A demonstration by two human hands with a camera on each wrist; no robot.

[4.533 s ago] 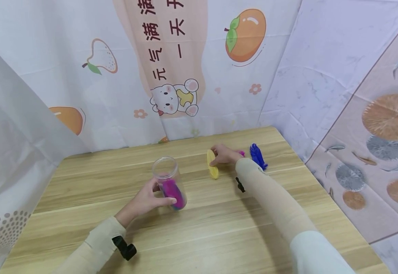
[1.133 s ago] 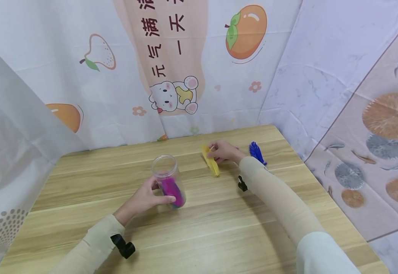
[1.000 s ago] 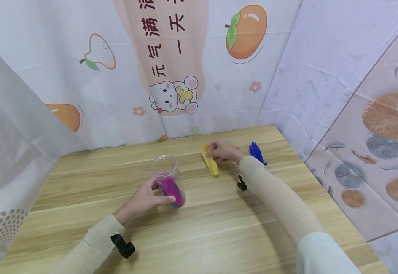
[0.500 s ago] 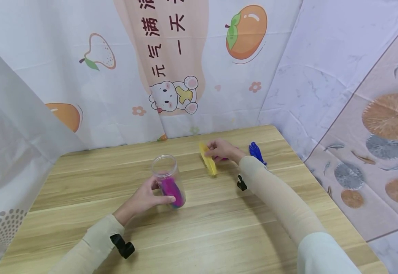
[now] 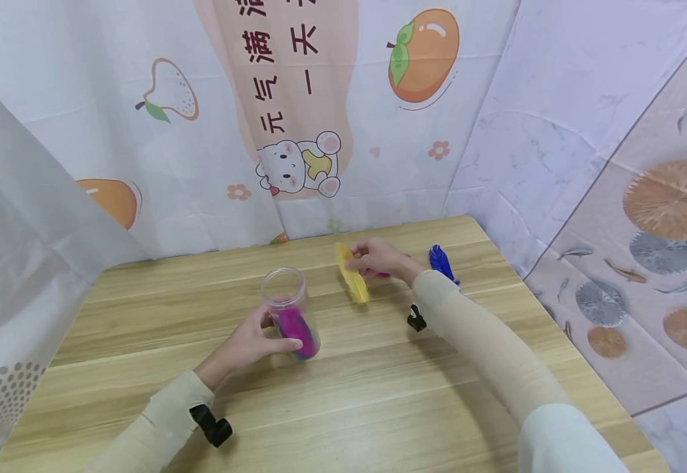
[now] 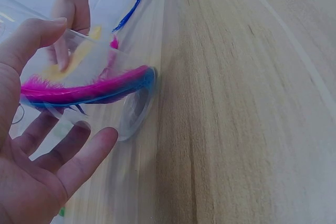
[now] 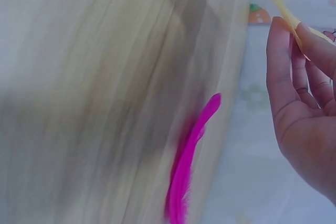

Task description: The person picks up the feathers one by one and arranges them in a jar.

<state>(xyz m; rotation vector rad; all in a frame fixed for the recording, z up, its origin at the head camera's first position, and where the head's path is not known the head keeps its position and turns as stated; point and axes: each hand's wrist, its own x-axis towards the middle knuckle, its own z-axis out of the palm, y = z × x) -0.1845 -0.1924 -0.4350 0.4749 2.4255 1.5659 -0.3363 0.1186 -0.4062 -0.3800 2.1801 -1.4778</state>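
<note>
My left hand (image 5: 247, 345) grips a clear plastic jar (image 5: 312, 315), thumb on one side and fingers round the other. The jar stands upright on the table, its mouth uncovered. Inside it lie magenta and blue feathers (image 6: 100, 88). To the right and farther back, my right hand (image 5: 377, 257) pinches a yellow feather (image 5: 352, 276) between thumb and fingertips. In the right wrist view that feather is raised off the tabletop. A magenta feather (image 7: 186, 166) lies on the table, partly hidden by the right hand in the head view.
A blue feather (image 5: 441, 264) lies on the wooden table (image 5: 343, 407) right of the right hand, near the back right corner. A printed curtain (image 5: 201, 164) hangs directly behind the table's back edge, and another patterned curtain (image 5: 609, 276) runs along the right side.
My right hand has lifted the yellow feather and shifted left with it, toward the jar. More of the magenta feather shows behind the hand. The left hand and jar have stayed in place.
</note>
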